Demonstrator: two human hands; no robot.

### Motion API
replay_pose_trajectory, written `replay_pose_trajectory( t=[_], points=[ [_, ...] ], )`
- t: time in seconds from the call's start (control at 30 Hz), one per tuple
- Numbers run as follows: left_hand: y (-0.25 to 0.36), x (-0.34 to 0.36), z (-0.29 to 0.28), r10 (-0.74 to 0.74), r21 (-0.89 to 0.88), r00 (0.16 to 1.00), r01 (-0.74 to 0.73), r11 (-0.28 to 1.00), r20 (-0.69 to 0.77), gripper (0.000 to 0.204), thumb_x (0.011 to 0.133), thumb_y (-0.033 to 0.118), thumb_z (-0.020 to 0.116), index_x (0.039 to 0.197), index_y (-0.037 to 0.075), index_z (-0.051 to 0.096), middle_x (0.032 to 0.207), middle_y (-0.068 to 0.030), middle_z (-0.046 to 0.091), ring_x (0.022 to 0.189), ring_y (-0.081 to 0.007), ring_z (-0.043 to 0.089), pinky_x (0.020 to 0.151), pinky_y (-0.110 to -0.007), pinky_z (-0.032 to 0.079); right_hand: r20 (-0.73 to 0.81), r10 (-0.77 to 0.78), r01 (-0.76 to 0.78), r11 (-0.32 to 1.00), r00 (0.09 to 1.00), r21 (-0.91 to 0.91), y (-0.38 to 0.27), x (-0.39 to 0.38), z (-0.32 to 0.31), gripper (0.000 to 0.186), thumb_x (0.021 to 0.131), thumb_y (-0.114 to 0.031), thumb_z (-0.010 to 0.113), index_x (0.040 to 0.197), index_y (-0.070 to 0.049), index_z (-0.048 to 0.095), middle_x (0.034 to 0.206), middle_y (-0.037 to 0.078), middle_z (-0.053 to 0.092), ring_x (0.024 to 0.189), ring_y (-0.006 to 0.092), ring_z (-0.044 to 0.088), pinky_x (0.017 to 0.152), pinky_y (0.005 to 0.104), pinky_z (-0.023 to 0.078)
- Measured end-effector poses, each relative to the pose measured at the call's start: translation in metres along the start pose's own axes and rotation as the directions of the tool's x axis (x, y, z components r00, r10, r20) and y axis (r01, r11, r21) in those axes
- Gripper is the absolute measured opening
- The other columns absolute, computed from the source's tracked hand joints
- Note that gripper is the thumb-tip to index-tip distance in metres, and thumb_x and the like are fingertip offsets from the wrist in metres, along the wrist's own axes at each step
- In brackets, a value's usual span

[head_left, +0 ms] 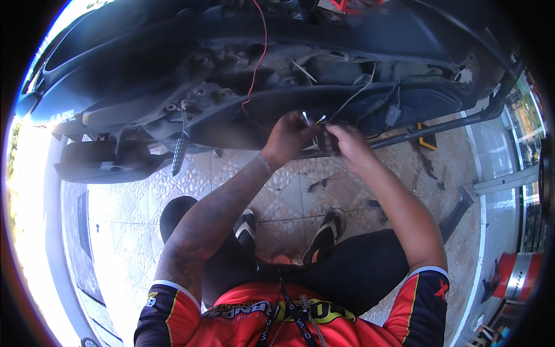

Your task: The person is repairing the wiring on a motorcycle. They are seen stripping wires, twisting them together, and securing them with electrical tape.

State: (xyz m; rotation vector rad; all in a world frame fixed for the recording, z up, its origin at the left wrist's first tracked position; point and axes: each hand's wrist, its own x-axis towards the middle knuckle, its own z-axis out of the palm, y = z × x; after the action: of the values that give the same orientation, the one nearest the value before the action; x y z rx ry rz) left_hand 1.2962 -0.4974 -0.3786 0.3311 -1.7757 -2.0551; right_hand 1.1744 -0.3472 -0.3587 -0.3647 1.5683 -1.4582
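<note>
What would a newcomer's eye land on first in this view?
Probably the red wire, hanging in front of the dark vehicle body at the top middle. Next, the left hand and right hand, close together near the centre beside thin pale-tipped wires; the exact grip is hard to make out. The bright red-and-black shirt also stands out along the lower edge.

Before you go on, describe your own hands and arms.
The left hand and right hand are bare. A pale, chain-like bracelet shows on the left side only. Patterning on the left forearm looks like tattoos. The short left sleeve and right sleeve are black and red with thin yellow striping, edged in white.
</note>
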Motion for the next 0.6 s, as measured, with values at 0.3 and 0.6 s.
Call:
replay_pose_trajectory(
  t=[0.3,0.6],
  points=[
    [0.006,0.0,-0.004,-0.096,0.039,0.995,0.096,0.995,-0.016,0.014,0.094,0.005,0.072,0.094,0.006,0.058,0.087,0.0013,0.063,0.081,-0.0048,0.057,0.074,-0.024,0.048,0.392,-0.77,0.562,-0.052,0.503,-0.825,-0.01,-0.012,-0.01,0.026,0.093,-0.027,0.072,0.107,-0.006,0.067,0.092,0.007,0.07,0.083,0.0241,0.069,0.073,0.0383,0.055],
    [0.004,-0.004,0.002,-0.05,-0.052,0.998,0.052,0.997,0.05,0.015,0.094,0.006,0.073,0.097,0.005,0.058,0.09,0.0009,0.063,0.083,-0.0063,0.058,0.077,-0.025,0.049,0.103,-0.045,0.043,0.999,0.994,0.017,-0.002,-0.001,-0.012,0.023,0.099,-0.03,0.062,0.093,-0.009,0.067,0.084,0.0,0.064,0.071,0.0152,0.062,0.063,0.0305,0.05]
  ],
)
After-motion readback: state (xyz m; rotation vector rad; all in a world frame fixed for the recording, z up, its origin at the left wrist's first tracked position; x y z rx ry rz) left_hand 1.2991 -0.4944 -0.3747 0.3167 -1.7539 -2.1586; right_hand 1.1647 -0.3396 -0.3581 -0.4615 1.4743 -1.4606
